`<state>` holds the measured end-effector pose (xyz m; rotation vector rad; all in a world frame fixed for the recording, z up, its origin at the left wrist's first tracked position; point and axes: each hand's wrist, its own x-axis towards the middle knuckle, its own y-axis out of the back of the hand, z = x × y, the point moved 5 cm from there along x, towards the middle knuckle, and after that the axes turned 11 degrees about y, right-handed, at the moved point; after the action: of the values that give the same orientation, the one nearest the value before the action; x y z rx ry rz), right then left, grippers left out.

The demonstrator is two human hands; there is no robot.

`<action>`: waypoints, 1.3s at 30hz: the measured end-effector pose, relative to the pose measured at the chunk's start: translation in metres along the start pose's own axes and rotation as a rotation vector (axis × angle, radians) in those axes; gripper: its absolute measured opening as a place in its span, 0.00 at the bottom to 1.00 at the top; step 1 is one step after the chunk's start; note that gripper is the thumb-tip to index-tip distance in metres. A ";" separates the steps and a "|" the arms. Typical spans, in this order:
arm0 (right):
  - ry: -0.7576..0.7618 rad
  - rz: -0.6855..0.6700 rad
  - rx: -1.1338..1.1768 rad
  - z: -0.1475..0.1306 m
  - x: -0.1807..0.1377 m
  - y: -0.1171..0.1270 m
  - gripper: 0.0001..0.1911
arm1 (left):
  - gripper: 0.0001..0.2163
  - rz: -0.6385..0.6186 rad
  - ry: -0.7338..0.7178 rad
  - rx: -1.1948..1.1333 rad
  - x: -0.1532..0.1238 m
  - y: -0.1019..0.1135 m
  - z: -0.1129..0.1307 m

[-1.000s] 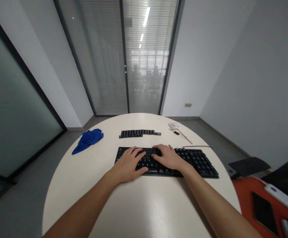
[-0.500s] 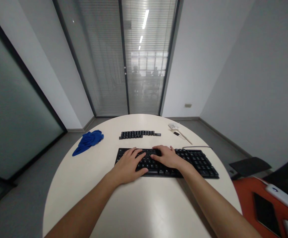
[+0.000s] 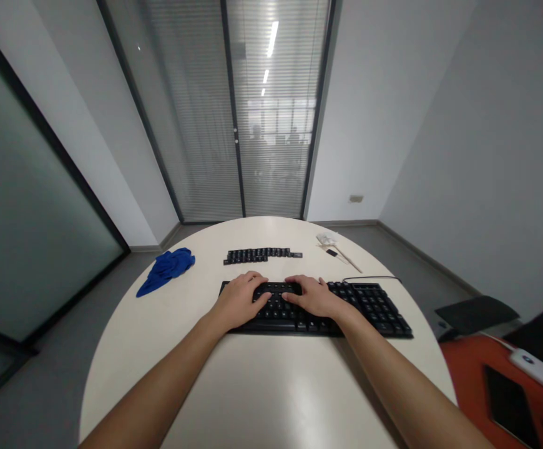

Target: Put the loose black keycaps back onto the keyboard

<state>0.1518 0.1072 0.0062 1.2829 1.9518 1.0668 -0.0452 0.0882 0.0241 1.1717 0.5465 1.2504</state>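
Observation:
A black keyboard (image 3: 375, 307) lies flat on the table in front of me. My left hand (image 3: 238, 302) rests over its left part, palm down, with the thumb apart from the fingers and stretched toward the middle keys. Over the centre is my right hand (image 3: 317, 298), its thumb and fingers also spread and touching the upper key rows. Nothing shows in either hand, though the undersides of the fingers are hidden. Several loose black keycaps (image 3: 248, 255) stand in rows behind the keyboard.
The round white table (image 3: 262, 386) carries a crumpled blue cloth (image 3: 167, 269) at left. At right rear lie a thin stick (image 3: 349, 258), a small clear bag (image 3: 326, 239) and a small black piece (image 3: 331, 252). An orange chair seat (image 3: 470, 374) holds a phone (image 3: 510, 399).
My left hand has shifted slightly left and up on the keyboard, its fingers drawn closer together. The right hand stays almost where it was. The view has tilted slightly.

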 end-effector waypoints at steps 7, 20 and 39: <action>0.034 0.010 -0.032 -0.002 -0.001 -0.001 0.26 | 0.10 0.051 0.131 0.157 0.047 0.006 -0.015; 0.097 -0.005 -0.010 -0.007 -0.008 0.001 0.25 | 0.08 0.009 0.047 0.299 0.108 -0.018 -0.011; 0.228 -0.036 -0.130 -0.011 -0.016 -0.003 0.27 | 0.11 0.041 0.011 0.100 0.079 -0.021 0.003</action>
<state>0.1477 0.0885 0.0105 1.0930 2.0233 1.3482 -0.0099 0.1623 0.0267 1.2660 0.6011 1.2773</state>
